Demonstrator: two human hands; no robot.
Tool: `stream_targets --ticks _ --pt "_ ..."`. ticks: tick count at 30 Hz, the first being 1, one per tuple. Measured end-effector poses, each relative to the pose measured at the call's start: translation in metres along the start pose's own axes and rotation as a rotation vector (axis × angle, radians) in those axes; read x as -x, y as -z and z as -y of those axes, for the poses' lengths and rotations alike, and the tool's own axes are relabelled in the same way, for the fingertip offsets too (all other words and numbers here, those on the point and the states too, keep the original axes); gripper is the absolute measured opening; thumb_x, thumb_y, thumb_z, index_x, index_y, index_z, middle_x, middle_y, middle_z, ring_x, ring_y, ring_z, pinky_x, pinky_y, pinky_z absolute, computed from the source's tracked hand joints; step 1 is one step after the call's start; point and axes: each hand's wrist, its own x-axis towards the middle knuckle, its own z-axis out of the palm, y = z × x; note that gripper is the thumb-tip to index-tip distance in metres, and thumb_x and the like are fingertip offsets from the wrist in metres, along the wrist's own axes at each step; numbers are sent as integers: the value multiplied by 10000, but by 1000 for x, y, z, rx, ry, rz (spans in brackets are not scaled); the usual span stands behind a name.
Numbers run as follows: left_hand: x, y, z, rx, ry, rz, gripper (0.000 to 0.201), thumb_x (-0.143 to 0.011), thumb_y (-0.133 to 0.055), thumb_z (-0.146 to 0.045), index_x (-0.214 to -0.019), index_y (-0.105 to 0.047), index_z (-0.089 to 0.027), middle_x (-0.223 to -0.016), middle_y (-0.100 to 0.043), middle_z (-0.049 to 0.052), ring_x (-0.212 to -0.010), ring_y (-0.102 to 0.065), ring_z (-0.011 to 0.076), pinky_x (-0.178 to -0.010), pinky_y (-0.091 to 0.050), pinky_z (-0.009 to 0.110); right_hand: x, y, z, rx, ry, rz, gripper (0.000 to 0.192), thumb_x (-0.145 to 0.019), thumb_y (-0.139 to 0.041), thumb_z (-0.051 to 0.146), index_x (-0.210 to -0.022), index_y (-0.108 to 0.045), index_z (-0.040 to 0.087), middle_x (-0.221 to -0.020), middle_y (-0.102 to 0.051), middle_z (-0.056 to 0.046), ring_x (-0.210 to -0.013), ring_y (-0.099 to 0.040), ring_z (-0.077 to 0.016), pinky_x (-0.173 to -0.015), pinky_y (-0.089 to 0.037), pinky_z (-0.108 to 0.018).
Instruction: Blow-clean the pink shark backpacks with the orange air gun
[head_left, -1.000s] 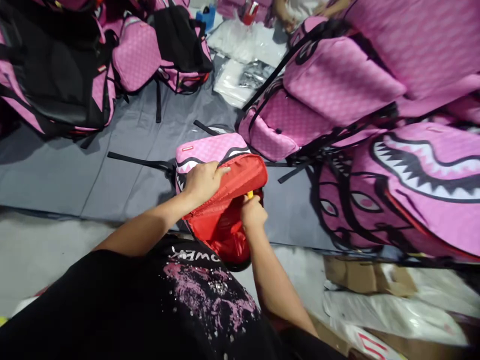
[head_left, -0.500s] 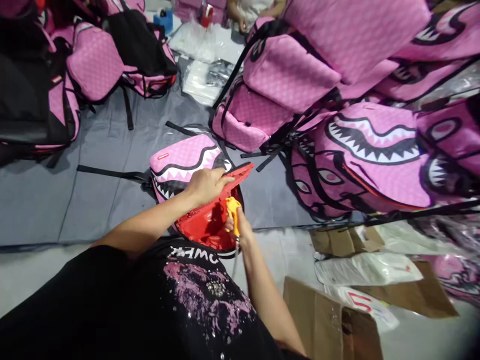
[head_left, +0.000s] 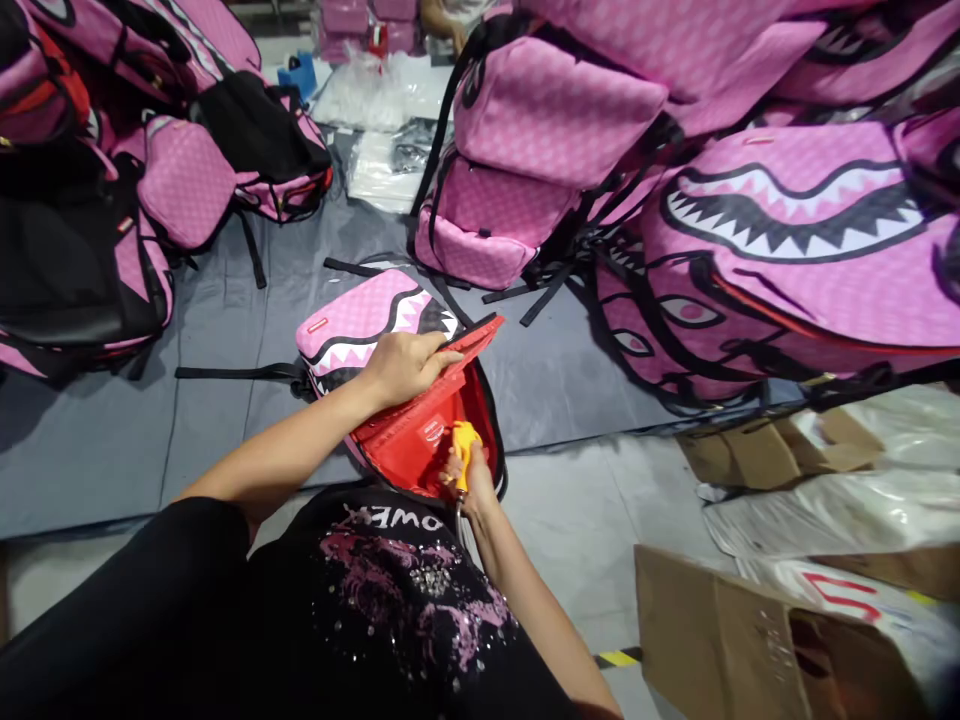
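Since a second ago the red flap of the pink backpack (head_left: 360, 325) has gone from draped over the opening to pulled up and back, so the red lining (head_left: 420, 445) now lies open to view, and the yellow tool (head_left: 463, 447), then barely peeking out above the right hand, now stands clear inside the mouth of the bag; my reading is that the inside of the compartment is now the working area and the flap is simply being kept out of the way. Going from left to right: a heap of pink and black bags (head_left: 112, 220) sits at the far left on the grey mat (head_left: 105, 440); the backpack lies on that mat in the middle, shark-mouth face up, its black strap (head_left: 232, 373) trailing off to the left. The left hand (head_left: 405, 365) rests on the flap's edge, its fingers (head_left: 442, 352) closed over the rim and holding it. Just below and to the right, the right hand (head_left: 469, 480) grips the tool, fingers wrapped narrow around its lower part, the yellow end pointing up against the lining. Farther right lie stacked shark-face backpacks (head_left: 780, 240), and a cardboard box (head_left: 750, 640) on the floor.
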Motion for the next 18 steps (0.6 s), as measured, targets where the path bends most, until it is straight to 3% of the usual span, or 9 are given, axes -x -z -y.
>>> stream_targets --ticks 3,5,13,18 --pt "-7 -3 1 -2 -161 -29 530 -996 -382 -494 -620 -567 -169 -492 -554 5 -450 -510 117 -478 -262 246 -12 -12 -8 76 -179 202 522 -883 -514 672 -723 -528 175 -389 -319 107 -301 -209 -49 -337 -260 -192" --pt "-13 -3 2 -8 -258 -45 539 -1002 -365 -494 -611 -550 -172 -482 -537 -2 -431 -497 110 -466 -252 248 -14 -14 -9 74 -189 261 534 -870 -523 682 -711 -529 173 -382 -326 105 -299 -197 -46 -333 -252 -190" --pt "-27 -2 -2 -130 -500 -28 541 -1012 -328 -492 -623 -541 -183 -469 -527 0 -437 -522 124 -467 -259 258 -13 -21 -10 43 -62 138 539 -922 -420 660 -698 -520 180 -388 -307 100 -310 -217 -54 -345 -281 -188" --pt "-39 -5 1 -152 -609 -14 508 -1013 -350 -475 -650 -547 -180 -484 -536 5 -459 -536 132 -479 -250 269 -3 -28 -4 295 -20 99 548 -869 -481 705 -693 -521 187 -410 -341 87 -313 -280 -59 -346 -338 -205"
